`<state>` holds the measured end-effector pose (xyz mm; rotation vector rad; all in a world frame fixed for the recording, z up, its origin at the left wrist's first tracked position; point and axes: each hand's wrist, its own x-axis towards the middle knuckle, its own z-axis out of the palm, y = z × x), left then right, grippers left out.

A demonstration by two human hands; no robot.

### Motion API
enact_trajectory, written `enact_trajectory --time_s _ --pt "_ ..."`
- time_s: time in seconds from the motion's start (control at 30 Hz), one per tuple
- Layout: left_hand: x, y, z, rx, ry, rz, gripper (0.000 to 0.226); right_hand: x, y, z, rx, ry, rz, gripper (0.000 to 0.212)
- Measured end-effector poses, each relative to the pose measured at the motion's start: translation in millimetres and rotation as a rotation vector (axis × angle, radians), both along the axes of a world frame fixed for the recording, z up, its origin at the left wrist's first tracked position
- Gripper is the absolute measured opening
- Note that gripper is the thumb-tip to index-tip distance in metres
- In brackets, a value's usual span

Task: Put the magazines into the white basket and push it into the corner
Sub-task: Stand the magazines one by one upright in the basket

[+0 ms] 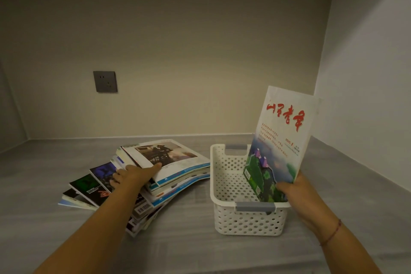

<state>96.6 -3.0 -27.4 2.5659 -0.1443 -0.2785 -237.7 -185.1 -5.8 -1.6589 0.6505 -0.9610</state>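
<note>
A white perforated basket [231, 218] with grey handles stands on the grey surface right of centre. My right hand [295, 189] grips a white magazine with red lettering [282, 140] by its lower edge. That magazine stands upright in the basket's right side, with a green-covered one beside it. Left of the basket lies a messy pile of magazines [178, 176]. My left hand [135, 173] rests on the pile, fingers on the top magazine with a dark photo [164, 151], its thumb hidden under the edge.
The grey wall meets a paler wall in a corner [320, 131] behind and right of the basket. A dark wall socket [105, 81] sits on the back wall at left. Several dark magazines [89, 187] fan out at the pile's left.
</note>
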Motion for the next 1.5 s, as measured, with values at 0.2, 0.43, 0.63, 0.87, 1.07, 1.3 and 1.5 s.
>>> enact_trajectory --time_s 0.2,0.43,0.63,0.87,1.07,1.3,1.5 --pt "12.1 18.1 -2.0 -0.321 0.158 -0.035 0.076 -0.3 -2.1 -2.0 0.026 0.016 0.026 0.050" --pt "0.0 13.3 17.5 -0.602 -0.073 0.090 0.050 -4.8 4.0 3.6 0.026 -0.015 0.082 0.047" --pt "-7.8 4.9 33.8 -1.049 0.462 0.036 0.010 -7.6 6.3 5.9 0.012 -0.039 0.118 0.049" --pt "-39.5 -6.1 73.0 -0.921 0.030 -0.149 0.029 -4.9 4.7 2.1 -0.003 -0.008 0.074 0.043" --pt "-99.3 -13.9 119.5 -0.992 -0.550 -0.310 0.029 -5.1 4.1 2.9 -0.005 0.015 0.104 0.043" --pt "-175.6 -46.3 109.6 -0.972 -0.721 -0.459 0.043 -8.3 12.0 11.3 -0.029 0.077 0.114 0.039" --pt "-206.9 -68.5 67.9 -0.770 -0.814 -0.730 0.047 -13.1 20.3 20.0 -0.103 0.099 0.140 0.044"
